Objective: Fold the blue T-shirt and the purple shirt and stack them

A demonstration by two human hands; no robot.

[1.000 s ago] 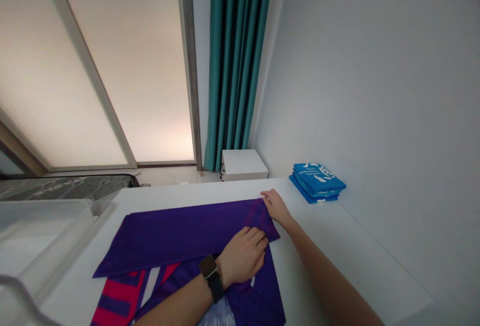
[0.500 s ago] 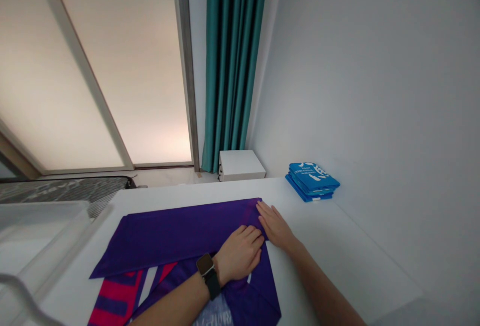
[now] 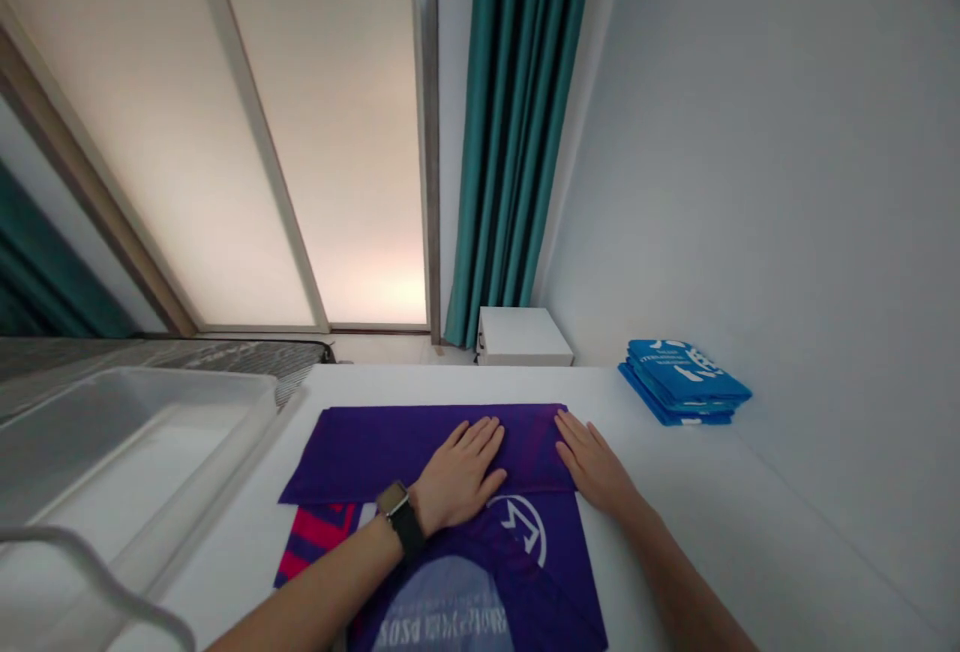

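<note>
A purple cloth (image 3: 390, 447) with a white round logo, pale lettering and a red-striped part lies on the table, its far portion folded over into a wide band. My left hand (image 3: 463, 472), with a dark watch on the wrist, rests flat on the band near its middle, fingers stretched out. At the band's right end my right hand (image 3: 592, 457) lies flat with its fingertips on the cloth's edge. Neither hand grips anything. My left forearm hides part of the striped area.
Folded blue cloths (image 3: 686, 382) are stacked on the white table (image 3: 675, 512) at the right, near the wall. A clear plastic bin (image 3: 247, 402) stands at the left, with a grey curved bar (image 3: 112, 582) before it. A white cabinet (image 3: 525, 337) is beyond the table.
My left hand has moved leftward along the band and its fingers have spread out flat, uncovering the white logo. My right hand stays at the band's right end. The view has turned left.
</note>
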